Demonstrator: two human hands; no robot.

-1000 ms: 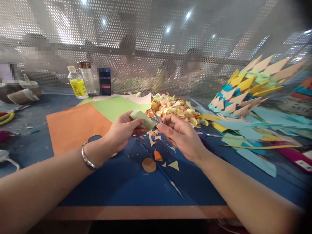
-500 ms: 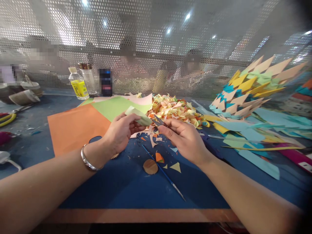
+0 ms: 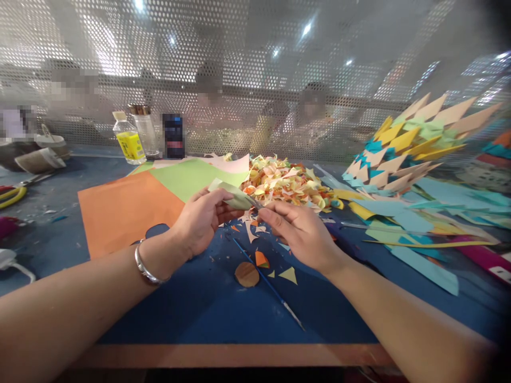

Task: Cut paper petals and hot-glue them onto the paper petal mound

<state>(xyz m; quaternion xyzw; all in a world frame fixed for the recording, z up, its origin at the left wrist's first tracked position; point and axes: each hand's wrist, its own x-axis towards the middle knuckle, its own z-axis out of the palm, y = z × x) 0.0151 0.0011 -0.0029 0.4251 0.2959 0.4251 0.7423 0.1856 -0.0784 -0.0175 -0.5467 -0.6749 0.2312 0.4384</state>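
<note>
My left hand (image 3: pixel 202 221) pinches a small folded piece of pale green paper (image 3: pixel 233 194) above the blue table (image 3: pixel 191 298). A silver bangle (image 3: pixel 147 266) sits on that wrist. My right hand (image 3: pixel 303 231) is closed on small scissors (image 3: pixel 255 204), whose blades meet the edge of the green paper. Both hands hover just in front of a heap of curled paper cuttings (image 3: pixel 289 183). Small triangular offcuts (image 3: pixel 288 274) lie on the table below the hands.
Orange (image 3: pixel 123 210) and green (image 3: pixel 187 175) paper sheets lie at the left. A thin blue brush (image 3: pixel 267 282) and a round wooden disc (image 3: pixel 246 274) lie near the front. Layered paper points (image 3: pixel 415 138) and blue strips (image 3: pixel 419 213) fill the right. Bottles (image 3: pixel 128 139) stand by the perforated screen.
The green paper has turned and tipped lower in my left hand. My right hand has closed in with the scissors to the paper's edge.
</note>
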